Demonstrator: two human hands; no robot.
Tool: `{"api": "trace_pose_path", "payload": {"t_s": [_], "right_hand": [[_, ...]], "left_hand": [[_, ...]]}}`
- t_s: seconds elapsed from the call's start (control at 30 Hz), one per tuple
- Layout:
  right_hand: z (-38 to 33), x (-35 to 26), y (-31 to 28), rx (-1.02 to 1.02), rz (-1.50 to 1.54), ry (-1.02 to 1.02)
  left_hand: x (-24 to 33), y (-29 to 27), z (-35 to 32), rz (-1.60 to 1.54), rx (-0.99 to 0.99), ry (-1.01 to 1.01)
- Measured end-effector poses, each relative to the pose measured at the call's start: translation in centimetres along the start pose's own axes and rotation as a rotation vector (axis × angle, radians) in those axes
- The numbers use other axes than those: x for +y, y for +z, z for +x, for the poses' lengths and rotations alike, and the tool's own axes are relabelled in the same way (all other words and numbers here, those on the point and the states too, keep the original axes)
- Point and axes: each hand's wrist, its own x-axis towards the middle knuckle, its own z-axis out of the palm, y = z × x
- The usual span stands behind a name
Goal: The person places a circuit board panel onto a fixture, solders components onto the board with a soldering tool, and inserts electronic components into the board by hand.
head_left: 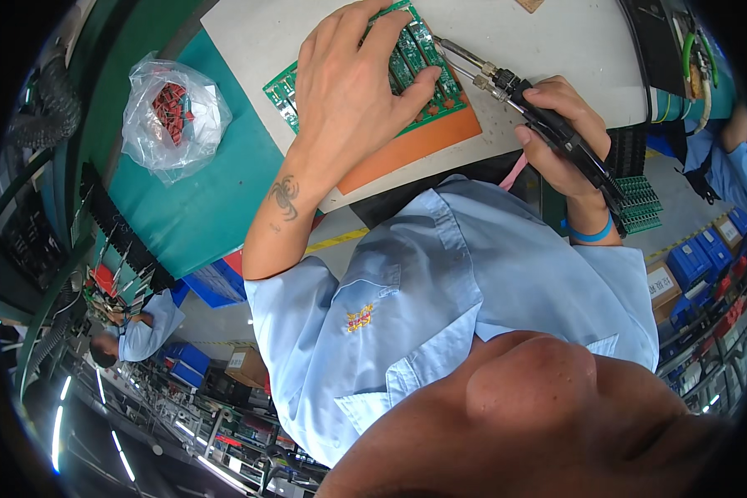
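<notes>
left hand (346,91) spread palm-down on green board (417,60); right hand (588,133) clamped around black tool (549,126)

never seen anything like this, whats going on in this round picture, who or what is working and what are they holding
There is no machine here: two bare hands do the work. The single picture comes from a wide fisheye camera on the person's head, looking down, so edges bend and the wearer's light blue shirt shows too. The left hand lies over a green circuit board, fingers spread. An orange sheet lies under the board, on a pale tabletop. The right hand grips a black tool with metal prongs pointing at the board's edge; whether they touch is unclear. To the left, a clear plastic bag of small red parts sits on a green mat.
</notes>
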Motion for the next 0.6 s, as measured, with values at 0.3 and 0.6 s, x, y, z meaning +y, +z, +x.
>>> {"api": "trace_pose_path", "payload": {"t_s": [0.3, 0.6], "right_hand": [[0.02, -0.06, 0.13, 0.000, -0.006, 0.006], [0.22, -0.23, -0.02, -0.026, -0.005, 0.022]], "left_hand": [[-0.33, 0.16, -0.07, 0.018, 0.009, 0.024], [-0.20, 0.08, -0.06, 0.026, -0.001, 0.007]]}}
